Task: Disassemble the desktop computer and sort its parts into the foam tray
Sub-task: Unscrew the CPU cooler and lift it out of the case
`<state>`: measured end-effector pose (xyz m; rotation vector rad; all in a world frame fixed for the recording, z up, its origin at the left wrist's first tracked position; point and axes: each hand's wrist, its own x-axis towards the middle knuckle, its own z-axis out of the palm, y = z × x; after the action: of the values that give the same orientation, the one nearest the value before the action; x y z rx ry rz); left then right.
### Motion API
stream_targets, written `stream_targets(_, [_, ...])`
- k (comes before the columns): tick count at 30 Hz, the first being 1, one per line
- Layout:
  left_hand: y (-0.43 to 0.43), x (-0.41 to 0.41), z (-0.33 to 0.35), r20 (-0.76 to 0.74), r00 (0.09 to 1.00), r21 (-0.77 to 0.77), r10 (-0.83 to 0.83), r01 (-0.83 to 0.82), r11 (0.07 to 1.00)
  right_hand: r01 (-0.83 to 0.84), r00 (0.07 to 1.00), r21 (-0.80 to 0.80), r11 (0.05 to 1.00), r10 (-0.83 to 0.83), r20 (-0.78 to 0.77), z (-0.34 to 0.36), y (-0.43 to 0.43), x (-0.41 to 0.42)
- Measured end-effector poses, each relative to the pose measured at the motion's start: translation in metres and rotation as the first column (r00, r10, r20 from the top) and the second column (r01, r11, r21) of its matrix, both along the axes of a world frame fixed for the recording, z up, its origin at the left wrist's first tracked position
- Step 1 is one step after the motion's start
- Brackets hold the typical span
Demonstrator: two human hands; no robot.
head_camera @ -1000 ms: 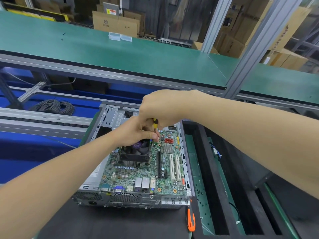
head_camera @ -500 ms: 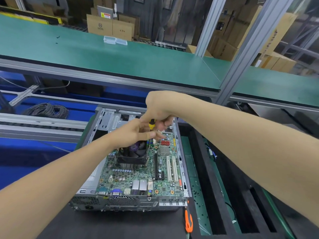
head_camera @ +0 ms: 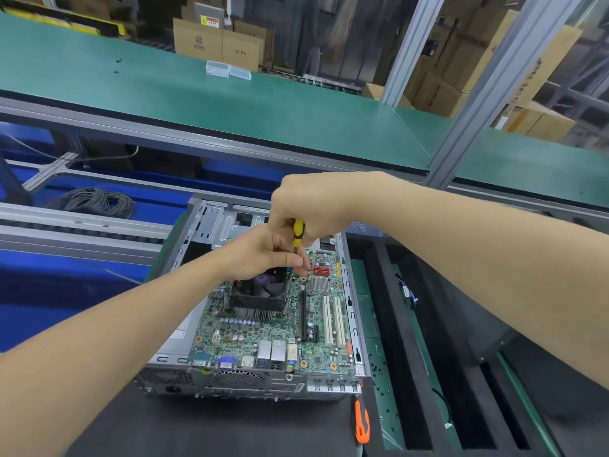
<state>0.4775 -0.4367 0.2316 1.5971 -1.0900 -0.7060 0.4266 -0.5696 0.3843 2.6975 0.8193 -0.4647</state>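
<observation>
Orange-handled tool (head_camera: 361, 423) is nearest, lying at the right edge of a dark mat (head_camera: 197, 430), just beside the foam tray's near corner. Desktop computer (head_camera: 250, 385) sits on the mat with its lid off and its rear port panel facing the viewer. Motherboard (head_camera: 273, 338) lies flat inside the case: two white slots side by side toward the right, silver port blocks along the near edge. Black cooler fan (head_camera: 260, 293) on a finned heatsink stands left of centre on the board.

Both hands meet just past the fan. Right hand (head_camera: 309, 206) is on top, fist clenched round the yellow-and-black handle of a screwdriver (head_camera: 298, 231), which stands roughly upright. Left hand (head_camera: 260, 255) is below it, thumb and fingertips pinched round the shaft low down, close to the board and beside a red connector block (head_camera: 320, 270). Tip is hidden by the fingers; cannot tell whether it sits in a screw.

Foam tray (head_camera: 392, 308), black, runs along the case's right side. It has long slots with green showing in their floors, and a blue-tipped cable (head_camera: 408, 296) lies in one.

Farther left, coil of black cable (head_camera: 95, 202) behind grey rails. Beyond, green conveyor belt (head_camera: 230, 103) crosses the view, with two clear plastic boxes (head_camera: 227, 70) at its far edge. Aluminium post (head_camera: 468, 127) rises at right. Cardboard cartons (head_camera: 217, 44) are stacked behind.
</observation>
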Motion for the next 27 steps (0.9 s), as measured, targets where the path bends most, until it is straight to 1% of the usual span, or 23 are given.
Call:
stream_targets(3, [0.002, 0.000, 0.001, -0.012, 1.000, 0.020, -0.026, 0.026, 0.999, -0.117, 0.993, -0.018, 0.993, 0.118, 0.027, -0.001, -0.004, -0.002])
stream_targets(4, [0.002, 0.000, 0.002, -0.005, 0.999, 0.032, -0.036, 0.036, 0.999, -0.119, 0.992, -0.006, 0.993, 0.119, 0.029, -0.002, -0.005, -0.005])
stream_targets(6, [0.002, 0.000, 0.004, 0.051, 0.998, 0.054, -0.039, 0.036, 0.998, -0.065, 0.997, 0.051, 0.997, 0.063, 0.036, -0.005, -0.006, -0.011])
stream_targets(7, [0.002, -0.001, 0.005, 0.084, 0.996, 0.053, -0.030, 0.026, 0.998, -0.001, 0.999, 0.094, 0.996, -0.002, 0.037, -0.005, -0.007, -0.015])
stream_targets(9, [0.000, -0.004, 0.007, 0.108, 0.994, 0.039, -0.005, 0.001, 0.999, 0.199, 0.978, 0.199, 0.960, -0.207, 0.023, -0.001, -0.007, -0.021])
stream_targets(10, [-0.001, -0.005, 0.007, 0.111, 0.994, 0.038, 0.009, -0.013, 0.999, 0.318, 0.944, 0.244, 0.916, -0.329, 0.007, 0.001, -0.008, -0.023])
stream_targets(11, [-0.002, -0.005, 0.007, 0.118, 0.993, 0.043, 0.019, -0.024, 0.999, 0.440, 0.891, 0.264, 0.858, -0.454, -0.007, 0.003, -0.010, -0.023])
stream_targets(13, [-0.003, -0.003, 0.005, 0.127, 0.992, 0.058, 0.021, -0.028, 0.998, 0.646, 0.752, 0.195, 0.739, -0.659, 0.008, 0.003, -0.008, -0.024])
stream_targets(14, [-0.004, -0.003, 0.004, 0.129, 0.991, 0.065, 0.018, -0.026, 0.998, 0.692, 0.715, 0.119, 0.712, -0.699, 0.026, 0.003, -0.004, -0.025])
stream_targets(16, [-0.004, -0.002, 0.003, 0.130, 0.991, 0.063, 0.011, -0.019, 0.998, 0.691, 0.723, 0.007, 0.723, -0.691, 0.007, 0.001, 0.004, -0.021])
stream_targets(17, [-0.004, -0.002, 0.002, 0.123, 0.992, 0.055, 0.014, -0.021, 0.998, 0.692, 0.721, 0.002, 0.721, -0.692, -0.027, 0.000, 0.005, -0.018])
stream_targets(19, [-0.004, -0.001, 0.001, 0.123, 0.992, 0.046, 0.028, -0.034, 0.998, 0.723, 0.691, 0.101, 0.684, -0.710, -0.136, 0.002, 0.003, -0.013])
stream_targets(20, [-0.004, -0.001, 0.000, 0.131, 0.991, 0.044, 0.033, -0.039, 0.998, 0.723, 0.691, 0.133, 0.678, -0.703, -0.166, 0.003, 0.001, -0.012])
stream_targets(21, [-0.005, -0.001, -0.001, 0.133, 0.990, 0.042, 0.036, -0.042, 0.998, 0.699, 0.714, 0.129, 0.703, -0.679, -0.172, 0.003, 0.000, -0.012])
stream_targets(22, [-0.005, -0.001, -0.001, 0.135, 0.990, 0.039, 0.042, -0.048, 0.998, 0.657, 0.752, 0.099, 0.748, -0.639, -0.159, 0.003, -0.001, -0.011])
stream_targets(25, [-0.005, -0.002, -0.001, 0.132, 0.989, 0.024, 0.073, -0.077, 0.997, 0.480, 0.875, -0.030, 0.876, -0.481, -0.054, 0.002, -0.002, -0.010])
stream_targets(27, [-0.005, -0.002, -0.002, 0.110, 0.990, 0.001, 0.088, -0.088, 0.996, 0.383, 0.923, -0.024, 0.923, -0.384, -0.020, 0.001, -0.005, -0.008])
